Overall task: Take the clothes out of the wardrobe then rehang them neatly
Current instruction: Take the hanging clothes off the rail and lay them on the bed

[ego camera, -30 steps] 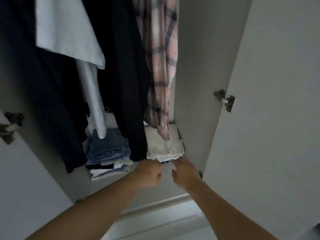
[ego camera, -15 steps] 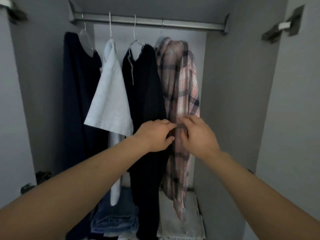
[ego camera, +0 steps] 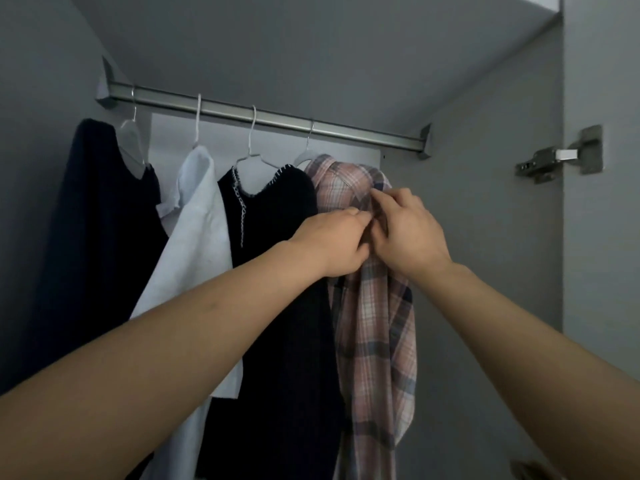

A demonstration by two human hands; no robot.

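Plaid shirt (ego camera: 375,306) hangs rightmost on the rail (ego camera: 270,116), both hands, left (ego camera: 332,242) and right (ego camera: 408,233), pinching its front below the collar; a downward tug could slide it off its hanger (ego camera: 306,152).

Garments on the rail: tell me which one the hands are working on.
The pink plaid shirt, rightmost of four on the rail. Both the left hand and right hand pinch its front below the collar; the others hang untouched.

arms: two, bare to the frame edge | sleeves: none visible | hands (ego camera: 332,240): bare, ungloved
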